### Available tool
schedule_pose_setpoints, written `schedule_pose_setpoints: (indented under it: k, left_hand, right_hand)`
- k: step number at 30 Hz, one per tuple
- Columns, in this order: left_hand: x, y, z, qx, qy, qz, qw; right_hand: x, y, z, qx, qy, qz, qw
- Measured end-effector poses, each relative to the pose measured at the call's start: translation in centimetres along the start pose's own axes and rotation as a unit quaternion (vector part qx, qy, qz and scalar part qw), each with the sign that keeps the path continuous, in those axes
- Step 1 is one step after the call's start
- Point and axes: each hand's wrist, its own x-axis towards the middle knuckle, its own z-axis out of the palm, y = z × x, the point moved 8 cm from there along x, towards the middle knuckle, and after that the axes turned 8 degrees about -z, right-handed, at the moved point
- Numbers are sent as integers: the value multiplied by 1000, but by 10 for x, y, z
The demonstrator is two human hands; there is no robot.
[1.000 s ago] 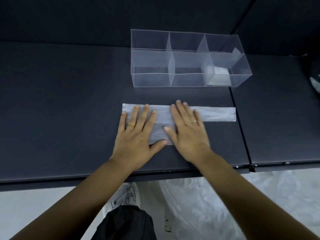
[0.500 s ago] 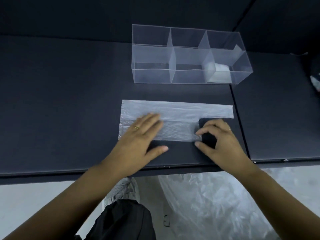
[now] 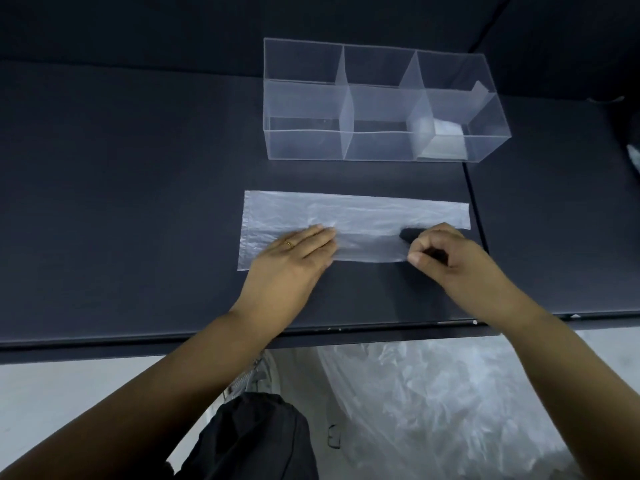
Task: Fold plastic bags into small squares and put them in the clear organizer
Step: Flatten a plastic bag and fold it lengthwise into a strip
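Bag (image 3: 363,213) corner — inside right grip (image 3: 446,258)

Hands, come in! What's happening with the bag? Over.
Left hand flat on thin clear plastic bag. Right hand pinches its near right edge. Bag not yet square. Path to clear plastic organizer open.

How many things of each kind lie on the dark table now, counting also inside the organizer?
Clear organizer: 1
Flat plastic bag: 1
Folded bag, in the organizer's front right compartment: 1
Pale thing cut off at the right edge, kind unclear: 1
Total: 4
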Motion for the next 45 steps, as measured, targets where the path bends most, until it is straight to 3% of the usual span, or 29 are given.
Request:
schedule_pose_setpoints:
  k: [3, 6, 8, 11, 13, 17, 19, 23, 25, 27, 28, 30, 32, 34, 36, 38, 39, 41, 43, 45]
  left_hand:
    - [1, 3, -6, -8, 6, 14, 1000]
    - [2, 10, -12, -22, -15, 5, 1000]
    - [1, 10, -14, -41, -50, -23, 998]
    - [2, -13, -22, -72, -87, -116, 987]
    - [0, -46, -31, -102, -77, -200, 971]
    - [-9, -104, -38, -266, -94, -353, 892]
    - [-12, -120, -34, -310, -96, -397, 858]
    - [-13, -134, -37, -287, -62, -437, 850]
    - [-14, -130, -53, -174, 22, -421, 890]
    - [-10, -94, -71, -52, 124, -312, 940]
    - [-7, -70, -70, -38, 137, -245, 959]
    - [-3, -33, -46, -38, 74, -145, 986]
    - [-3, -21, -12, -4, -60, -144, 988]
    - [-10, -27, 10, 72, -142, -161, 974]
    - [-17, -31, 19, 122, -161, -157, 967]
    - [-21, -32, 22, 135, -159, -159, 965]
    - [-21, -32, 22, 134, -160, -163, 964]
    - [-21, -32, 24, 135, -163, -162, 964]
    - [-21, -32, 25, 137, -163, -154, 965]
    - [-21, -32, 24, 132, -156, -152, 967]
  right_hand:
    - [-4, -28, -9, -106, 57, -69, 990]
    - [-2, -58, 32, -223, -40, -167, 960]
    - [4, -58, 50, -255, -52, -185, 948]
    - [16, -44, 30, -133, 34, -144, 980]
    - [21, -22, 15, -45, 53, -62, 996]
    - [28, 7, 2, 71, 83, 32, 993]
    - [31, 14, 0, 93, 115, 53, 988]
    - [37, 21, 1, 88, 144, 92, 981]
    - [39, 20, 1, 72, 143, 97, 982]
    - [39, 19, 0, 67, 145, 98, 982]
    - [39, 19, 0, 63, 147, 100, 982]
    - [38, 18, 0, 55, 150, 107, 981]
    - [36, 18, 0, 47, 150, 117, 981]
    - [36, 15, 0, 38, 149, 134, 979]
    - [33, 4, -5, -58, 182, 132, 973]
    - [31, -33, 0, -167, 233, 26, 958]
    - [31, -55, 16, -183, 220, -49, 957]
    - [32, -84, 66, -187, 99, -161, 964]
    - [29, -84, 108, -218, -27, -182, 959]
    - [29, -59, 113, -266, -70, -148, 950]
